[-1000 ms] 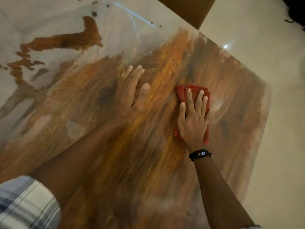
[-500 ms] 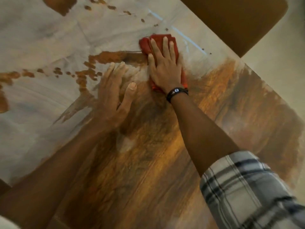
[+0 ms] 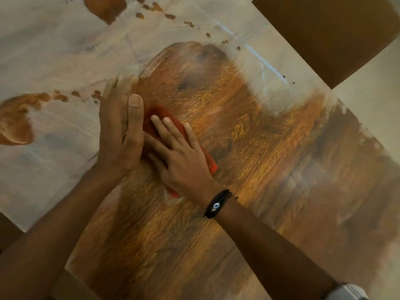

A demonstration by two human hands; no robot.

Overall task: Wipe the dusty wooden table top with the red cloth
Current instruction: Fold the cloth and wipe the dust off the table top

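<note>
The wooden table top (image 3: 249, 131) fills the view, brown and bare through the middle and right, pale with dust (image 3: 54, 50) at the left and far side. My right hand (image 3: 179, 156) lies flat with fingers spread on the red cloth (image 3: 158, 118), pressing it onto the wood; most of the cloth is hidden under the palm. My left hand (image 3: 121, 131) rests flat on the table just left of the cloth, its thumb touching the cloth's edge, holding nothing.
A brown chair seat (image 3: 335, 33) stands beyond the far right table edge. Pale floor (image 3: 372, 87) shows to the right of the table. Small bare brown patches (image 3: 15, 120) break the dust at the left.
My right hand has pulled the cloth back from the far dusty area toward me, leaving a new bare brown swath. The left hand stays planted on the table.
</note>
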